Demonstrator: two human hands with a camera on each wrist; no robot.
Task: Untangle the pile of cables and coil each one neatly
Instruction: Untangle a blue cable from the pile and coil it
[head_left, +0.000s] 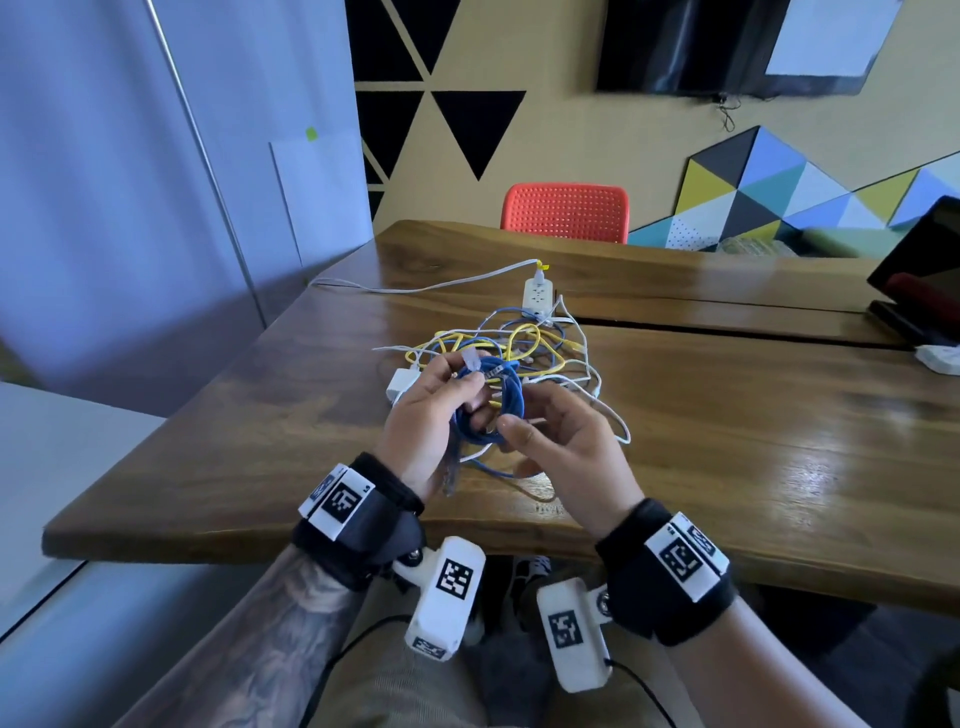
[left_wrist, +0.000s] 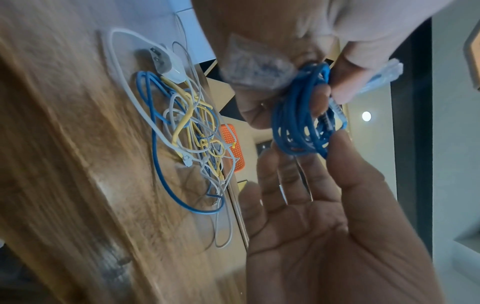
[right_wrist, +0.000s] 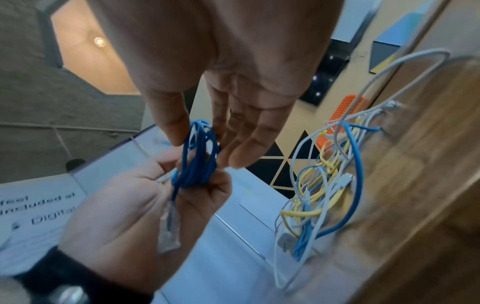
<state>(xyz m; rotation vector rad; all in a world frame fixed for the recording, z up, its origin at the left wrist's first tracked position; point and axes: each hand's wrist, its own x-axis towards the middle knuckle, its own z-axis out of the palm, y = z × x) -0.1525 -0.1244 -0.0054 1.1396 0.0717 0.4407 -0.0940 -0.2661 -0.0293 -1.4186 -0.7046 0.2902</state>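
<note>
A blue network cable wound into a small coil is held above the near edge of the wooden table. My left hand grips the coil with curled fingers; one clear plug sticks up and another hangs below the palm. My right hand pinches the coil's other side between thumb and nearly straight fingers. Behind the hands lies the tangle of yellow, blue and white cables.
A white power strip with its cord lies beyond the tangle. A white charger block sits at the pile's left. An orange chair stands at the far side. A dark device and a white item are at the right.
</note>
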